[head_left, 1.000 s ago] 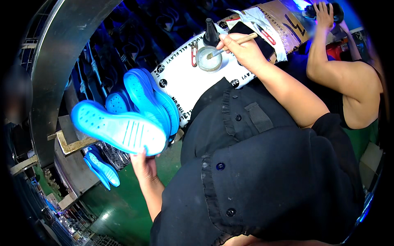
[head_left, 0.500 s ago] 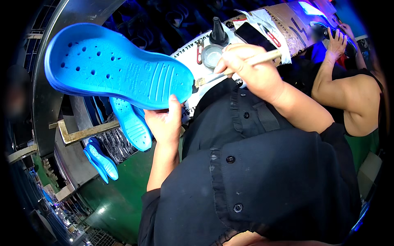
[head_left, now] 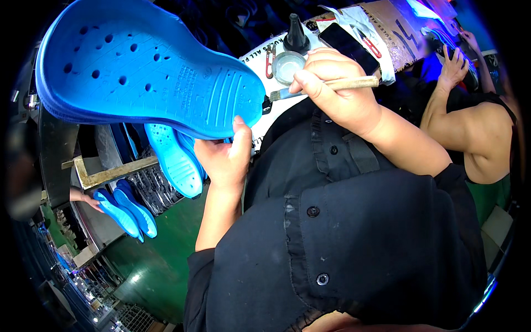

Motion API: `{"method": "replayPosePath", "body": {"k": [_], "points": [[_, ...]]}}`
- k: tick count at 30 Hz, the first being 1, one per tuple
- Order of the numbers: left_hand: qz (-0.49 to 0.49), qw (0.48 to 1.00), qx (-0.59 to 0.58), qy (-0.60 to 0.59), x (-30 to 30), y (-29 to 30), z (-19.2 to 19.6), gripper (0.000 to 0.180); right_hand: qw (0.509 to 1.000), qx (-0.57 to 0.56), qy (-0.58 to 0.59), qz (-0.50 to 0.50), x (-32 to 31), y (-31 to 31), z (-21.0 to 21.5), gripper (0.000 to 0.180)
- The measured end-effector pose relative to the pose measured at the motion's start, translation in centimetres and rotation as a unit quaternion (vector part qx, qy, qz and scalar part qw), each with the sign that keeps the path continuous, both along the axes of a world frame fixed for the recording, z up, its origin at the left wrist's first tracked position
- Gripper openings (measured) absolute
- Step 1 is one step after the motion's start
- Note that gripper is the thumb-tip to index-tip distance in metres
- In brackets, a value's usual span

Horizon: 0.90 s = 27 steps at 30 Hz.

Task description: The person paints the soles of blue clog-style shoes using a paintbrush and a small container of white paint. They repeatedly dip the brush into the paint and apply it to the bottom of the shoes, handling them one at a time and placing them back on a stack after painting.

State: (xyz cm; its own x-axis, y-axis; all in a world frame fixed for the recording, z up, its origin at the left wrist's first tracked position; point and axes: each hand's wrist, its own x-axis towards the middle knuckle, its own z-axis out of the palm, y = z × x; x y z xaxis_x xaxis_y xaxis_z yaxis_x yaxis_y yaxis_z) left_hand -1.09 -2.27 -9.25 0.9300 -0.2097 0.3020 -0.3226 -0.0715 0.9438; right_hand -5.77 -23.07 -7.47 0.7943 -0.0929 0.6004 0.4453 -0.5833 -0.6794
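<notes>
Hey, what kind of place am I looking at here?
Probably a shoe workshop or factory: the left hand holds a blue shoe sole, the right hand a brush, and another person's hand is at more blue soles.

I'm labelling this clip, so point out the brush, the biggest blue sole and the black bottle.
Brush (head_left: pixel 355 83), head view: on its pale handle.
Biggest blue sole (head_left: pixel 167 73), head view: middle of its holed face.
Black bottle (head_left: pixel 297 41), head view: its wide lower body.
</notes>
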Motion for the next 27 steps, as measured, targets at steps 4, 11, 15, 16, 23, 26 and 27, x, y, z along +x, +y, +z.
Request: {"method": "replayPosePath", "body": {"k": [4, 11, 15, 16, 23, 26, 27], "points": [[-0.002, 1.0, -0.005, 0.004, -0.2, -0.3, 0.3, 0.021, 0.997, -0.059, -0.044, 0.032, 0.2, 0.6, 0.1, 0.019], [-0.005, 0.999, 0.001, -0.044, 0.1, 0.1, -0.2, 0.015, 0.998, -0.057, -0.031, 0.007, -0.1, -0.5, -0.2, 0.019], [0.002, 0.998, 0.008, -0.068, 0.1, -0.2, -0.2, 0.015, 0.996, -0.053, -0.057, 0.047, 0.0, 0.4, 0.0, 0.018], [0.004, 0.996, 0.019, -0.087, 0.3, -0.1, -0.4, 0.016, 0.995, -0.066, -0.056, 0.044, 0.0, 0.5, 0.0, 0.017], [0.012, 0.994, 0.002, -0.112, 0.6, -0.1, -1.8, 0.019, 0.997, -0.036, -0.068, 0.03, 0.0, 0.1, -0.1, 0.018], [0.001, 0.993, 0.0, -0.119, 0.5, -0.5, -1.2, 0.022, 0.995, -0.056, -0.067, 0.038, 0.2, 0.8, 0.3, 0.018], [-0.001, 0.992, -0.002, -0.128, 0.5, -0.5, -1.2, 0.021, 0.995, -0.066, -0.066, 0.037, 0.2, 0.9, 0.3, 0.018]]}}
